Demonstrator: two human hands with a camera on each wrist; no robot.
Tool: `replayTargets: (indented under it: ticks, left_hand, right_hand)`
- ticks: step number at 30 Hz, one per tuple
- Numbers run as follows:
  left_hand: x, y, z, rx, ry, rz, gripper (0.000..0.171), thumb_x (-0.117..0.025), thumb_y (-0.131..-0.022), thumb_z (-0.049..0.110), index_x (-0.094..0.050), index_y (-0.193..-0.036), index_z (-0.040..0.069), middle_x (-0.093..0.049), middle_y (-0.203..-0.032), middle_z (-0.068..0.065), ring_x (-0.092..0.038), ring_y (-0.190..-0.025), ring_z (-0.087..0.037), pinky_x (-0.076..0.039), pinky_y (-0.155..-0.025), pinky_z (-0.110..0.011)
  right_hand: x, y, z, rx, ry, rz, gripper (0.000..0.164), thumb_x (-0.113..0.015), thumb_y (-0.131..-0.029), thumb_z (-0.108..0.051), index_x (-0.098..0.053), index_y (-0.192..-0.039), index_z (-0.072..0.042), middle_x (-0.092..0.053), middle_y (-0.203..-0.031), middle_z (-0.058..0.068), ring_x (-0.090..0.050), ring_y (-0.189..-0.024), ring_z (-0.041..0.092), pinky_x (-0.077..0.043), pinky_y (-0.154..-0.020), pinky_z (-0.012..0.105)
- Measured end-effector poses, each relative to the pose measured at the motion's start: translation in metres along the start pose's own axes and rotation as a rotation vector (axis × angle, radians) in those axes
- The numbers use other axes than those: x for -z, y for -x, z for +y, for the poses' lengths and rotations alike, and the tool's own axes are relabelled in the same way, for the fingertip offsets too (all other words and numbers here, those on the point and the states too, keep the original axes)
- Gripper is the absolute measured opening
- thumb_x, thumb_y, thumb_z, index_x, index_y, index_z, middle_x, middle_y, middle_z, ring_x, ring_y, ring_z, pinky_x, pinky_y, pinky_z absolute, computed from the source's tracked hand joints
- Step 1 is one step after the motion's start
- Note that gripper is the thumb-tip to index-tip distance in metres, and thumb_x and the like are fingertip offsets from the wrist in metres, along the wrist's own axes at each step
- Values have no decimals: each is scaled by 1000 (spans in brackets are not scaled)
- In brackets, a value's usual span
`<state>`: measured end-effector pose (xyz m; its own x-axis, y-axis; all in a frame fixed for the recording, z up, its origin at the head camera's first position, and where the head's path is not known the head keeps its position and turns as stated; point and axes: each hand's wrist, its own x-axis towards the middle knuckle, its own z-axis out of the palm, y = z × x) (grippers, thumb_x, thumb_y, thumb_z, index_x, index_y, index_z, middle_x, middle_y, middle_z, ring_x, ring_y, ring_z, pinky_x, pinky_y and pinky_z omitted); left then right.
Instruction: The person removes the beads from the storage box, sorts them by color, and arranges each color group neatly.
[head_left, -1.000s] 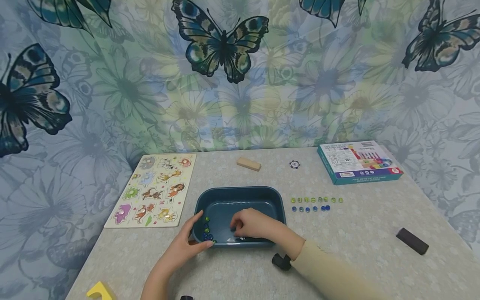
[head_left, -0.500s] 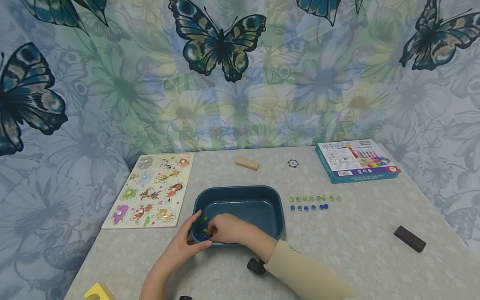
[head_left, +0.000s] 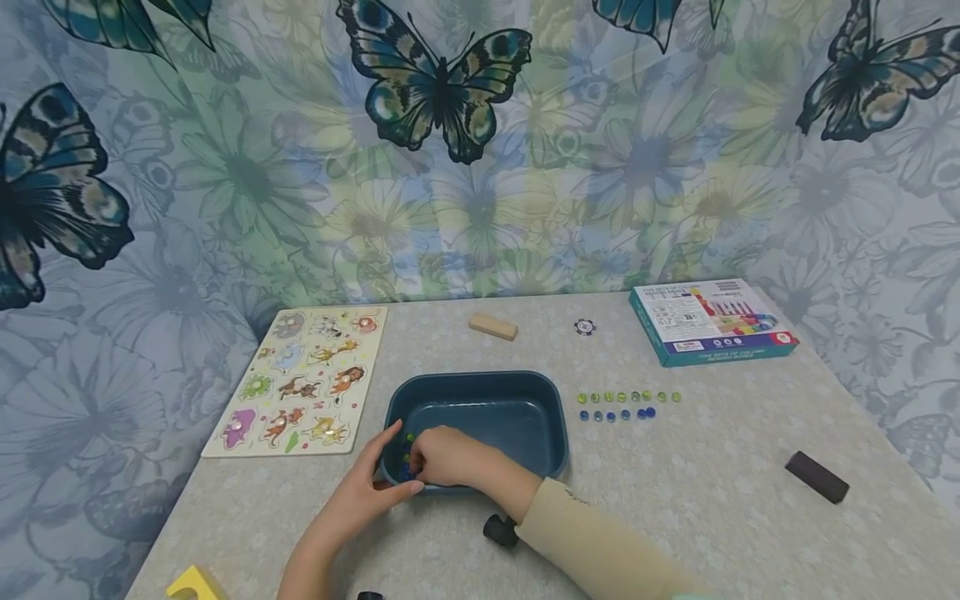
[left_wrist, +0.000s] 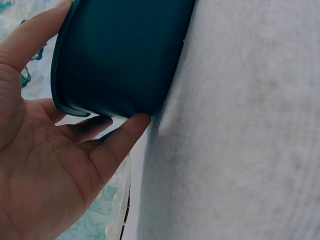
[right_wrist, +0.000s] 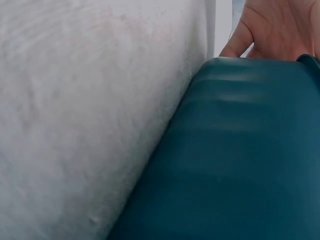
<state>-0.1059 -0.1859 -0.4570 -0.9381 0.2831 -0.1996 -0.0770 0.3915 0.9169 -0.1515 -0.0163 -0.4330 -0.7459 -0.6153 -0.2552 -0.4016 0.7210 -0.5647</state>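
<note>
A dark teal tray [head_left: 487,375] sits on the table, with several small green and blue glass marbles [head_left: 409,437] in its left end. My left hand [head_left: 363,483] grips the tray's near left corner, thumb on the front rim, fingers along the left side. In the left wrist view the left hand [left_wrist: 45,155] has fingertips low on the tray wall [left_wrist: 120,55]. My right hand [head_left: 457,457] reaches inside, fingers bent down at the marbles; its fingertips are hidden, and I cannot tell whether they pinch one. The right wrist view holds the tray's outer wall [right_wrist: 230,145].
Right of the tray lie a row of green marbles [head_left: 621,397] and a row of blue ones [head_left: 611,416]. An animal puzzle board [head_left: 300,383] lies left. Behind are a wooden block [head_left: 492,326], a chip [head_left: 585,327] and a box [head_left: 712,323]. A black bar [head_left: 817,477] lies right.
My right hand has moved left inside the tray, from its middle to the marbles at the left end. My left hand has kept its hold on the corner.
</note>
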Motion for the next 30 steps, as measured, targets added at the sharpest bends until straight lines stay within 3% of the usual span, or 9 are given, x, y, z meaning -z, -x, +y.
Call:
replayTargets:
  ticks: [12, 21, 30]
  left_hand:
    - [0, 2, -1, 9, -12, 8, 88, -75, -79, 30, -21, -148, 28, -9, -155, -9, -12, -139, -40, -47, -88, -40]
    - [1, -1, 4, 14, -58, 27, 86, -75, -79, 31, -23, -147, 28, -13, -154, -9, -18, -138, -38, -47, -89, -40]
    - [0, 0, 2, 34, -75, 32, 87, -76, -78, 34, -23, -147, 29, -13, -154, -11, -19, -138, -39, -45, -92, -44]
  right_hand:
    - [5, 5, 6, 5, -3, -50, 5, -72, -81, -12, -70, -79, -16, -61, -71, -11, -54, -62, 2, -46, -57, 18]
    - [23, 12, 26, 72, -101, 95, 7, -71, -81, -10, -68, -85, -15, -58, -70, -11, -54, -61, 3, -46, -56, 18]
    - [48, 40, 42, 136, -168, 215, 11, -70, -84, -13, -68, -94, -12, -61, -78, -12, -57, -71, 1, -49, -63, 18]
